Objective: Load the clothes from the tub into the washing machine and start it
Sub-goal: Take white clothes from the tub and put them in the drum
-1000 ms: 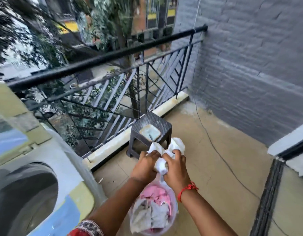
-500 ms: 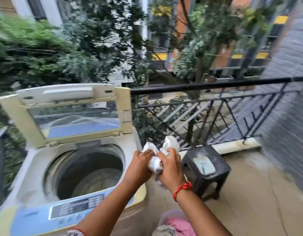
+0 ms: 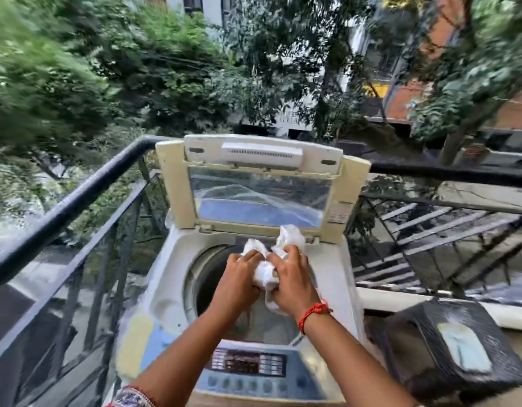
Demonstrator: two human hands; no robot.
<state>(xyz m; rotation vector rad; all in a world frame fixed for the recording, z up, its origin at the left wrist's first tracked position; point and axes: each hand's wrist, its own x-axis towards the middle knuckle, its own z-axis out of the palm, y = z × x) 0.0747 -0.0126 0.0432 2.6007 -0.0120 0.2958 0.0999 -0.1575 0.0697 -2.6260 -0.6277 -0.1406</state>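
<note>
Both hands hold one bunched-up white cloth (image 3: 265,270) right over the round dark drum opening (image 3: 207,277) of the old cream and blue top-loading washing machine (image 3: 165,292). The left hand (image 3: 239,284) grips the left side of the cloth with its fingers curled tight around it. The right hand (image 3: 292,284) grips the right side the same way, fingers clamped on the cloth, and two white ends poke up above the knuckles. A red thread band (image 3: 311,312) is tied around the right wrist. The machine's cream lid with a see-through window (image 3: 259,198) stands open and upright behind the hands. The blue button panel (image 3: 248,368) sits at the front edge of the machine, under the arms. A black metal balcony railing (image 3: 69,207) runs beside and behind the machine. A small dark woven stool (image 3: 453,345) with a pale bar of something on top stands to the right of the machine. Green trees fill the space past the railing.
</note>
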